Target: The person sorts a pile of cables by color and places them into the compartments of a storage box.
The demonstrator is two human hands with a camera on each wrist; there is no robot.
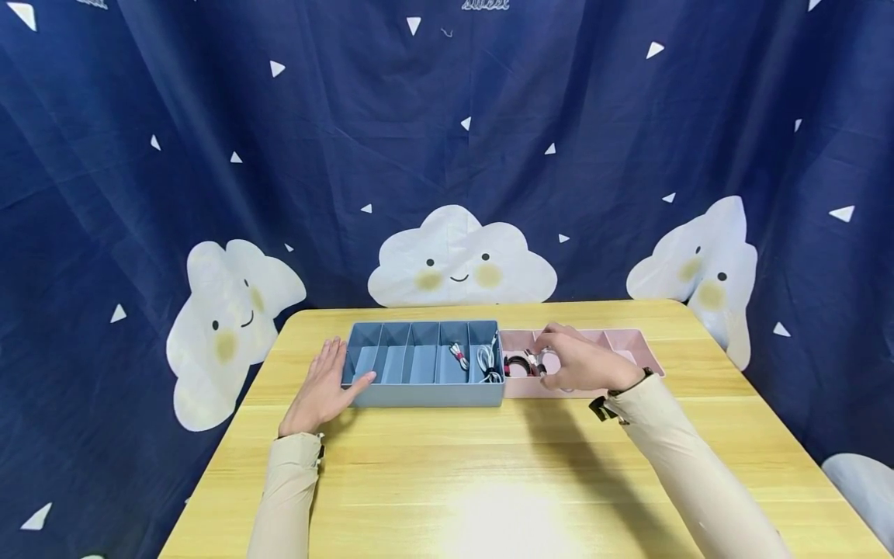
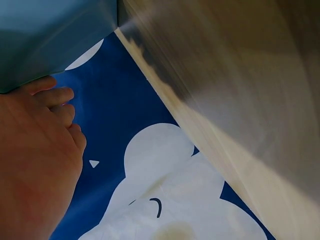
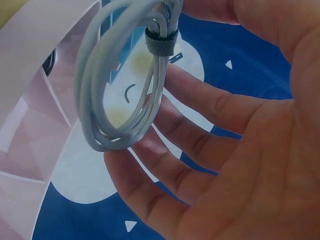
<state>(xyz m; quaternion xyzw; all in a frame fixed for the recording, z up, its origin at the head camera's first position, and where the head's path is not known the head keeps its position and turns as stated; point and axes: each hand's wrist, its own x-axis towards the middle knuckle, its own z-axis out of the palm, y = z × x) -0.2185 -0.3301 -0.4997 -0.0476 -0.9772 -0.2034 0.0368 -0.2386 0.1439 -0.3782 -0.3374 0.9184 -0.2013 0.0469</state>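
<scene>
**Coiled cable held over the pink tray**

The right hand (image 1: 583, 365) is gripping a coiled white cable (image 3: 125, 85), bound by a grey strap (image 3: 161, 41); thumb and fingers are curling round the top of the coil. The cable is hanging over the pink tray (image 1: 639, 345), above its left compartments. A black-and-red cable (image 1: 518, 365) is lying in that tray's leftmost compartment. Touching the pink tray's left end, a blue divided box (image 1: 422, 362) is holding two more coiled cables in its right compartments. The left hand (image 1: 323, 388) is pressing flat, with straight fingers, against the blue box's left end. Both containers are sitting on the wooden table (image 1: 489, 481).
</scene>
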